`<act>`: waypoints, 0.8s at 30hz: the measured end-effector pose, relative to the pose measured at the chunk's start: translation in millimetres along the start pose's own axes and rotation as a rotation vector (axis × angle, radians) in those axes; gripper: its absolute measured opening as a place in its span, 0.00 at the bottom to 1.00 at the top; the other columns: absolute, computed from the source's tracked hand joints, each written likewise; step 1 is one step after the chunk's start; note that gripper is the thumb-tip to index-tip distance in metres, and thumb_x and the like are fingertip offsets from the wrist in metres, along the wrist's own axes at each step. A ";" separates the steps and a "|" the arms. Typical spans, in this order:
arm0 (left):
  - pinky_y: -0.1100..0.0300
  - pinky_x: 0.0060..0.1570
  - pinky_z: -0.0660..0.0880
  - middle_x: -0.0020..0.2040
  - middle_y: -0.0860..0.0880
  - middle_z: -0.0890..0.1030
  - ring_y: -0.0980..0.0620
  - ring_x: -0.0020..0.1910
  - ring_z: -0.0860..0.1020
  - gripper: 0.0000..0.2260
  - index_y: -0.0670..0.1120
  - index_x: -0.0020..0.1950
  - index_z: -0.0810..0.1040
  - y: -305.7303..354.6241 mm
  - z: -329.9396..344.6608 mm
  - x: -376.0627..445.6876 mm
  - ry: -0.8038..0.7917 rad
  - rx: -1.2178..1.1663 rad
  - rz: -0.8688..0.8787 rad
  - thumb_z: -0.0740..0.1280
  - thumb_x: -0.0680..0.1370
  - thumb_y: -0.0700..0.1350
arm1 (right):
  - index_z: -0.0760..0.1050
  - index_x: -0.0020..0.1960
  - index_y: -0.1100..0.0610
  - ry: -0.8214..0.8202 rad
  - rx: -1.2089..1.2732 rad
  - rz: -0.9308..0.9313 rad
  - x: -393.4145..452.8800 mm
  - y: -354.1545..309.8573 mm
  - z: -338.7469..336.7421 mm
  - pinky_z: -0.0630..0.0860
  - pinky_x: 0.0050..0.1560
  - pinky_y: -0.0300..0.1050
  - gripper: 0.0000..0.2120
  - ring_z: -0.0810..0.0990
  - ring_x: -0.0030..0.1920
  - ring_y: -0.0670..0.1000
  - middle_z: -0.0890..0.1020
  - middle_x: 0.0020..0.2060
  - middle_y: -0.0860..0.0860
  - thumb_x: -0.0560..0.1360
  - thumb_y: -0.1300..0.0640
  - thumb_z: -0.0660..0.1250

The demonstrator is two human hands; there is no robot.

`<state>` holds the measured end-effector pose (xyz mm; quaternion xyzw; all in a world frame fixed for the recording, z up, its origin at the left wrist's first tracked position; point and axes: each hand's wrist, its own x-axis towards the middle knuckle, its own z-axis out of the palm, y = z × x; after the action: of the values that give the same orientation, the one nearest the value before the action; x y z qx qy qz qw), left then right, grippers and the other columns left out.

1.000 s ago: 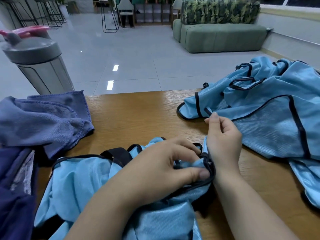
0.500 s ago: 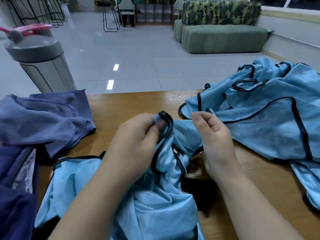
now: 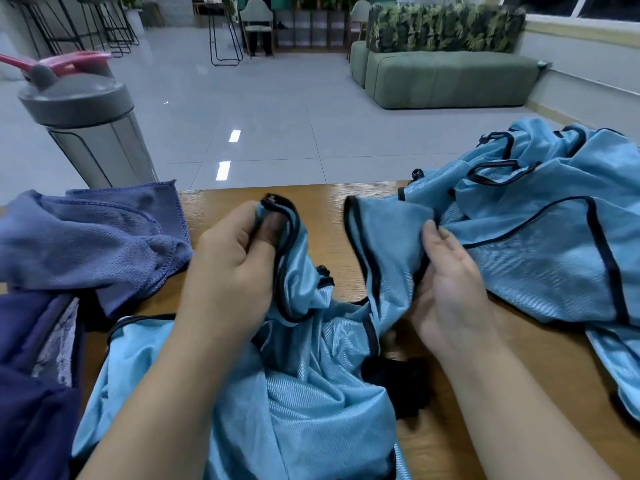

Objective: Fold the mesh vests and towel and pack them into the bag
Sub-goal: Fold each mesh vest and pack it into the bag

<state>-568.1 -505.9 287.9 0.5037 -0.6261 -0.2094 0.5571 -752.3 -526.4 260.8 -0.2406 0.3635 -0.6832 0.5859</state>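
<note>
While both hands work the same garment, the light-blue mesh vest w/ black piping (image 3: 311, 403) lies crumpled on the brown wooden table (image 3: 221, 206), near edge, directly in front of the person, w/ two parts lifted off the surface. Left hand (image 3: 235, 271) has fingers curled round one raised strap/edge of that vest, thumb seen through the mesh just under the black trim. Right hand (image 3: 446, 289) grips another flap of the same vest, thumb on top, fingers tucked behind the fabric, palm turned toward the camera. Hands are apart, a strip of bare table betw. them.

Second pile of light-blue mesh vests w/ black trim (image 3: 554, 244) sits at right, spread over the table's right side & touching the flap held by the right hand; how many pcs are in it can't be told. Purple-blue terry towel (image 3: 90, 244) lies bunched at left on the table, just beside the left hand but not touching. Dark navy fabric bag (image 3: 31, 393) is at the bottom-left corner, partly under the towel, a grey lining showing at its opening.

Grey shaker bottle w/ pink flip cap (image 3: 86, 123) stands upright behind the towel, far left. Beyond the table: grey tiled floor (image 3: 242, 98) & a green sofa (image 3: 446, 77).
</note>
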 end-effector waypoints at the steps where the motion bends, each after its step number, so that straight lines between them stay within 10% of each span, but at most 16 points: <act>1: 0.60 0.29 0.64 0.29 0.52 0.72 0.59 0.30 0.66 0.12 0.45 0.38 0.74 0.6 -2.1 1.9 0.062 -0.033 -0.013 0.61 0.79 0.47 | 0.75 0.48 0.56 0.040 0.012 -0.031 2.5 -1.4 -1.9 0.78 0.54 0.53 0.04 0.81 0.45 0.52 0.82 0.44 0.54 0.78 0.58 0.62; 13: 0.67 0.29 0.68 0.32 0.51 0.76 0.59 0.28 0.70 0.11 0.41 0.43 0.77 55.8 -37.1 17.5 -0.001 -0.118 -0.071 0.59 0.82 0.42 | 0.75 0.48 0.51 0.156 -0.411 -0.258 -6.6 -22.2 5.5 0.76 0.57 0.50 0.08 0.79 0.49 0.48 0.82 0.45 0.48 0.81 0.55 0.58; 20: 0.57 0.39 0.72 0.37 0.47 0.77 0.52 0.36 0.73 0.10 0.44 0.43 0.76 156.2 -104.1 63.0 -0.164 0.221 0.263 0.59 0.81 0.35 | 0.73 0.49 0.57 0.127 -0.653 -0.368 -13.0 -109.1 62.0 0.77 0.44 0.47 0.09 0.77 0.41 0.55 0.78 0.39 0.54 0.81 0.53 0.57; 24: 0.68 0.36 0.64 0.37 0.55 0.70 0.59 0.35 0.67 0.15 0.51 0.36 0.68 224.1 -136.0 66.2 -0.120 0.475 0.479 0.60 0.79 0.35 | 0.71 0.48 0.60 0.106 -0.872 -0.588 -43.7 -173.7 109.6 0.66 0.30 0.40 0.10 0.70 0.36 0.51 0.73 0.35 0.51 0.82 0.56 0.55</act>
<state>-525.1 -431.7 544.4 0.4450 -0.7895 0.0500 0.4197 -769.6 -498.7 468.2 -0.5187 0.5602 -0.6154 0.1959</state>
